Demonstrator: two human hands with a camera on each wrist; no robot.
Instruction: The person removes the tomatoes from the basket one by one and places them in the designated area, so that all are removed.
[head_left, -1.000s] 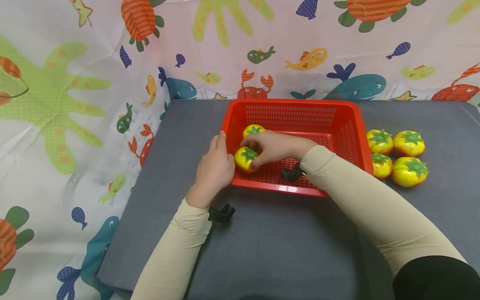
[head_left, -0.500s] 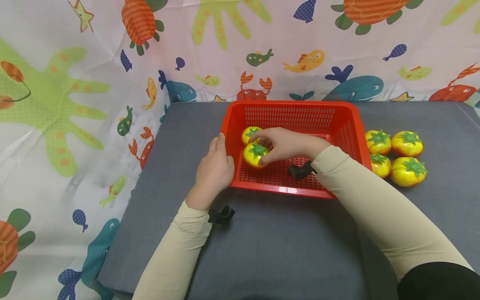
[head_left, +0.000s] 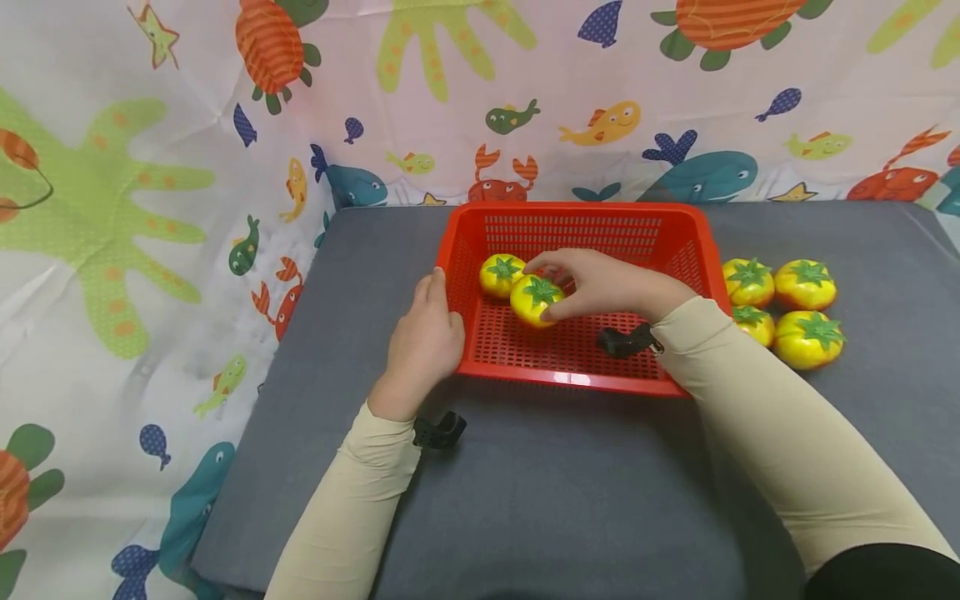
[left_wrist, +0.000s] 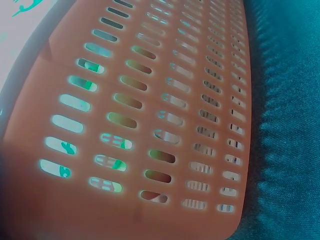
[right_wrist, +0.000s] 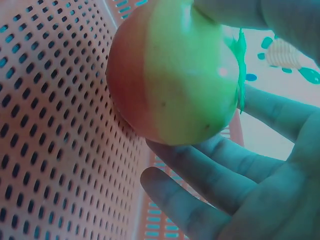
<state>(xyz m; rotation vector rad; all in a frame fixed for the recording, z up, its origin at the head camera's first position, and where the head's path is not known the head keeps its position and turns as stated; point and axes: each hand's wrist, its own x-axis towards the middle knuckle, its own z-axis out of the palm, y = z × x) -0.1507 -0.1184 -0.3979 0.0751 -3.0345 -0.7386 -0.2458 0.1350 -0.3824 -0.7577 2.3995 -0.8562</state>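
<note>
In the head view a red plastic basket (head_left: 570, 379) stands on the grey table. My right hand (head_left: 611, 283) is inside it, pinching a yellow toy tomato (head_left: 534, 302) with a green star-shaped top between thumb and fingers. The right wrist view shows this tomato (right_wrist: 175, 75) close up, red on its underside, with the lower fingers (right_wrist: 200, 170) spread beneath it. A second toy tomato (head_left: 498, 277) sits in the basket's left end, just beside the held one. My left hand (head_left: 423, 342) rests along the basket's left rim; its outer slotted wall (left_wrist: 135, 125) fills the left wrist view.
Several more toy tomatoes (head_left: 806, 340) sit grouped on the table right of the basket. A curtain (head_left: 442, 125) printed with sea animals hangs behind and along the left. The grey table (head_left: 570, 492) runs in front of the basket.
My right hand has moved right and slightly back with the tomato, away from the basket's left wall. The left hand stays at the rim.
</note>
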